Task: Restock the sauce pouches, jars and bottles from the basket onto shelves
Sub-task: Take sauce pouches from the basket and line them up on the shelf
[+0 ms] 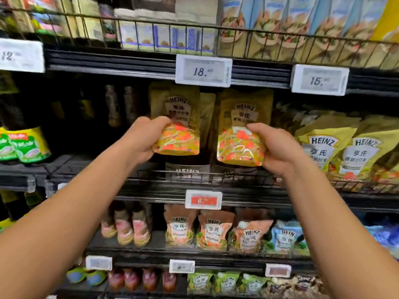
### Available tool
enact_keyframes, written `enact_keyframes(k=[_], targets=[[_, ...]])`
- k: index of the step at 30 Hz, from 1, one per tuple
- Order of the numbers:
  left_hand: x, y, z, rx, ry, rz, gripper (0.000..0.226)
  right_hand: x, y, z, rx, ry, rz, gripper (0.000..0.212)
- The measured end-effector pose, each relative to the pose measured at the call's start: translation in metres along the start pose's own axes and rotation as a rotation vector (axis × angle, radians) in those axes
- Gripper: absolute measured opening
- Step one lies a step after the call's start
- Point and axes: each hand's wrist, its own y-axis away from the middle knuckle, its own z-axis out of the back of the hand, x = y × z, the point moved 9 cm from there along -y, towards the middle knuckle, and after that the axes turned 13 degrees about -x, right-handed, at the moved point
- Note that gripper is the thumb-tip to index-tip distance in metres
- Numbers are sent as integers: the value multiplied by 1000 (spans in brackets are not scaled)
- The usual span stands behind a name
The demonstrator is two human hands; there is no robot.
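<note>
Two yellow Heinz sauce pouches are held up in front of the middle shelf (151, 167). My left hand (142, 139) grips the lower left corner of the left pouch (179, 124). My right hand (274, 147) grips the lower right side of the right pouch (241, 134). Both pouches stand upright, side by side, above the wire rail at the shelf's front edge, with a dark gap of shelf behind them. The basket is out of view.
More yellow Heinz pouches (345, 152) fill the shelf to the right, green-labelled jars (23, 145) sit at left. Price tags (203, 71) hang on the rail above. Lower shelves hold orange pouches (213, 231), bottles (129, 225) and green pouches (226, 283).
</note>
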Motion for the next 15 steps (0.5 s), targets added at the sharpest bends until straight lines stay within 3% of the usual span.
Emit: enact_keyframes(k=[4, 8, 15], targets=[[3, -33, -9, 6, -71, -32, 11, 6, -25, 1, -177, 113, 53, 21], [-5, -43, -30, 134, -68, -183, 35, 6, -47, 5, -279, 240, 100, 23], [-1, -55, -46, 189, -443, -418, 36, -5, -60, -19, -133, 422, 72, 18]])
